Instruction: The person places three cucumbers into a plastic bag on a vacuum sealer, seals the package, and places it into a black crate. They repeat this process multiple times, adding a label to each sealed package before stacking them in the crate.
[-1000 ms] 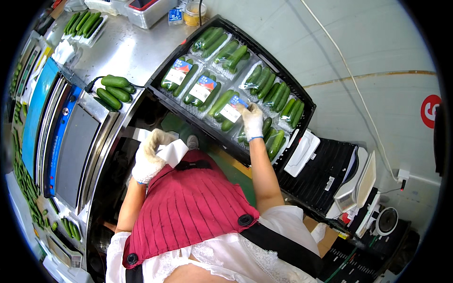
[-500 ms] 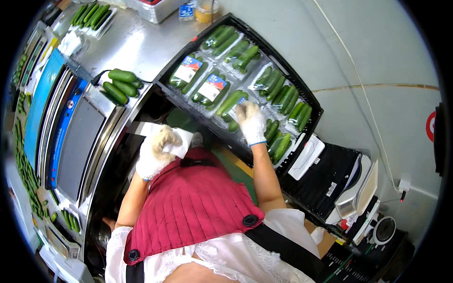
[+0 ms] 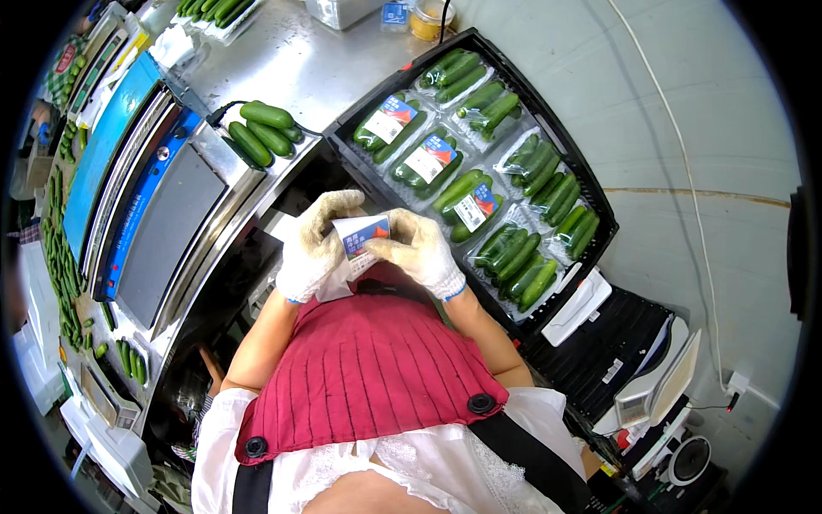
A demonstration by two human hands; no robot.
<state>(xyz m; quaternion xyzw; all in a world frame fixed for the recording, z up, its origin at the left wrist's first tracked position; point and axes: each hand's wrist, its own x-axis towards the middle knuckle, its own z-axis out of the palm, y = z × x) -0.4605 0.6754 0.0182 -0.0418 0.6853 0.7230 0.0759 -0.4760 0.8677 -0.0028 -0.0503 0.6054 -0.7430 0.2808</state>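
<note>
From here I see the cream knit-gloved left hand (image 3: 310, 255) and matching gloved right hand (image 3: 419, 248) with fingers pinching a small blue-and-white paper label (image 3: 366, 235) before the crimson striped apron (image 3: 377, 364), while three film-wrapped cucumber packs (image 3: 428, 161) in the black plastic crate (image 3: 546, 128) bear labels, others none.

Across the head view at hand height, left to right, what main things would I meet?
Loose cucumbers, blue-and-grey machine, left hand, printed label, right hand, wrapped cucumbers, pale wall.
</note>
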